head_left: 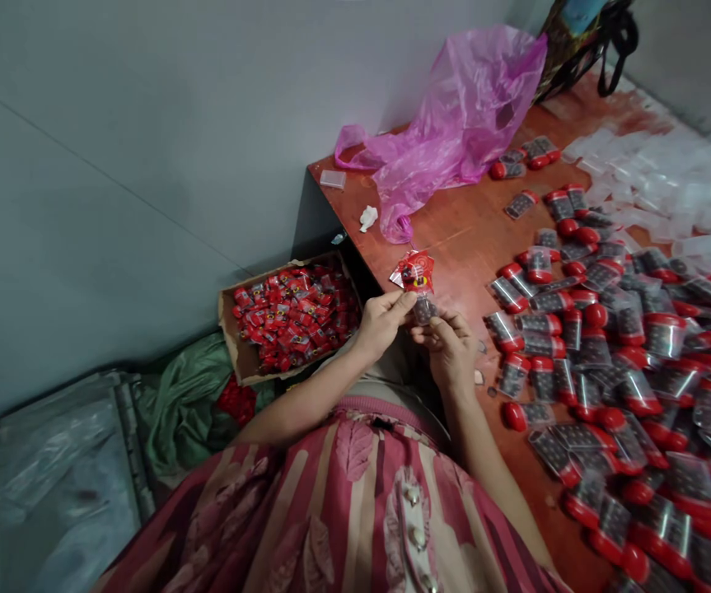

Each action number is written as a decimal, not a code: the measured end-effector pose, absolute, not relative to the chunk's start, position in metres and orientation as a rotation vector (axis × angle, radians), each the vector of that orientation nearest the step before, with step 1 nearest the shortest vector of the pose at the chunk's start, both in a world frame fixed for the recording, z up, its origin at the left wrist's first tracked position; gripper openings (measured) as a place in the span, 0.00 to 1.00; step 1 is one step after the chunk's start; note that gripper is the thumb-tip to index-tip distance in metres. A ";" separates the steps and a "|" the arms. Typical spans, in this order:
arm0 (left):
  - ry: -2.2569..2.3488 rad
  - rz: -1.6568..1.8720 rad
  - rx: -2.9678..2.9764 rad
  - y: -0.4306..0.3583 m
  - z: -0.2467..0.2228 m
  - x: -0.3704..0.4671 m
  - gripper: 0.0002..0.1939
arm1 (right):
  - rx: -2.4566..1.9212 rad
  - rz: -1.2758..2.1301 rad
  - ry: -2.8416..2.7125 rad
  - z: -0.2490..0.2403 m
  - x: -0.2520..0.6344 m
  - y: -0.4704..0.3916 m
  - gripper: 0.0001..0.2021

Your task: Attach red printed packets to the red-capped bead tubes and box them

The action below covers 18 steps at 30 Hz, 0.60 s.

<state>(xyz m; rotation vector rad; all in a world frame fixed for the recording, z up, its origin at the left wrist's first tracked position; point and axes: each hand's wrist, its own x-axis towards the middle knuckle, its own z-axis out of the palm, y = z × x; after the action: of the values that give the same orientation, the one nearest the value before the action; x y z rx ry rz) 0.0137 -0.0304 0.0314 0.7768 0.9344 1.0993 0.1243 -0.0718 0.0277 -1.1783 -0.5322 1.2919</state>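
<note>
In the middle of the head view, a red printed wrapper (418,270) sits over the upper part of a small clear container (424,310) with dark contents. My left hand (385,323) pinches the wrapper's lower left edge between thumb and fingers. From the other side, the fingers of my right hand (451,344) close on the container's lower end. Both hands are above my lap, beside the table's edge. Behind the wrapper, a second wrapper piece (397,276) partly shows on the table.
Many red-capped clear containers (596,346) cover the right of the reddish table (479,231). Empty clear containers (689,181) lie behind them. A pink plastic bag (454,115) lies at the back. Left below stands a cardboard box (229,333) of red-wrapped pieces, near a green bag (185,403).
</note>
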 end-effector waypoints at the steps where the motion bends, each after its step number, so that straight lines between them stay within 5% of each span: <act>1: 0.960 1.091 0.844 -0.030 0.030 0.012 0.22 | -1.175 1.299 -0.534 0.027 0.124 -0.072 0.11; 18: 1.191 1.182 1.072 -0.030 0.031 0.010 0.12 | -1.197 1.296 -0.475 0.027 0.124 -0.071 0.10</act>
<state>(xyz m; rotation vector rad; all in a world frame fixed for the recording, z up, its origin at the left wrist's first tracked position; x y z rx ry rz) 0.0100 -0.0298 0.0311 1.0721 1.1905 1.1820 0.1243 -0.0706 0.0273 -1.1965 -0.4754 1.2958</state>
